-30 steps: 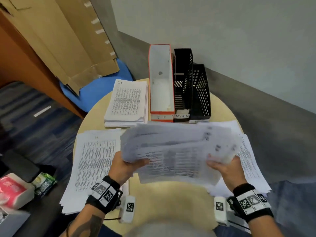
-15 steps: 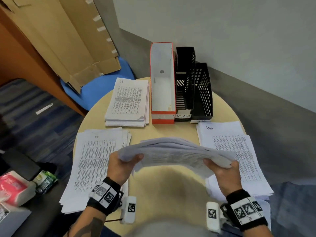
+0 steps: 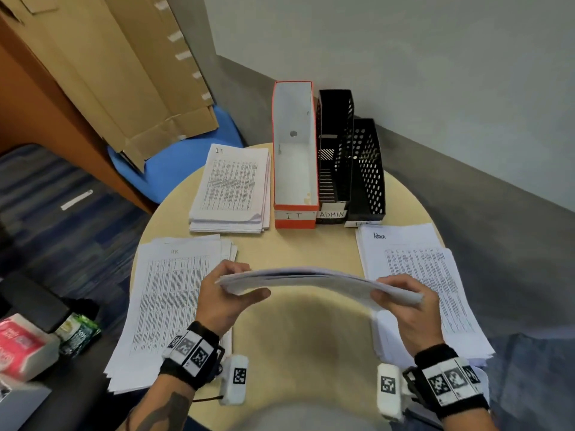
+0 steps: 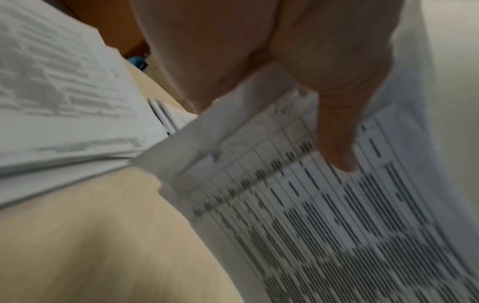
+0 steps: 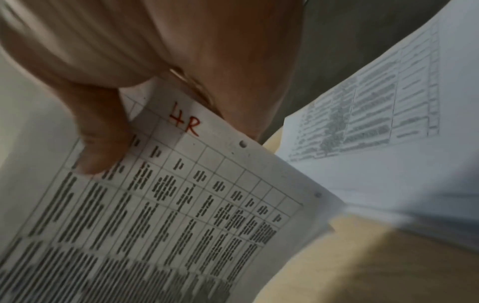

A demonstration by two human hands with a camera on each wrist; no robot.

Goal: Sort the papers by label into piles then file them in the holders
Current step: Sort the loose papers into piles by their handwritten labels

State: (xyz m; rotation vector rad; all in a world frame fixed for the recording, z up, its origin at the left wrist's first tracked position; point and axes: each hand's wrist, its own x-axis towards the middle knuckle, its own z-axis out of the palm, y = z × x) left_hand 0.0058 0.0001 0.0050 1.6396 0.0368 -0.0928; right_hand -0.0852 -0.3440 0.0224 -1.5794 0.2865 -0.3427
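Both hands hold one sheaf of printed papers (image 3: 314, 279) edge-on above the round table's middle. My left hand (image 3: 231, 290) grips its left end, thumb under, fingers over. My right hand (image 3: 401, 298) grips the right end. In the right wrist view the sheaf's near sheet (image 5: 166, 205) carries a red "HR" mark by my thumb. The left wrist view shows my thumb on the printed sheet (image 4: 324, 225). Three piles lie on the table: IT (image 3: 231, 188) at back left, HR (image 3: 168, 300) at left, Admin (image 3: 413, 275) at right. Three holders stand at the back: orange IT (image 3: 295, 216), black ADMIN (image 3: 334, 150), black mesh (image 3: 367, 169).
The round beige table (image 3: 305, 346) ends close on every side. Flattened cardboard (image 3: 130, 73) leans at back left over a blue chair (image 3: 174, 163). A red packet (image 3: 18, 346) and a green packet (image 3: 77, 331) lie at far left. Grey wall stands behind the holders.
The sheaf, earlier tipped up with its printed face toward me, has swung down to lie flat and edge-on, lower and nearer; the Admin pile behind it has come into view.
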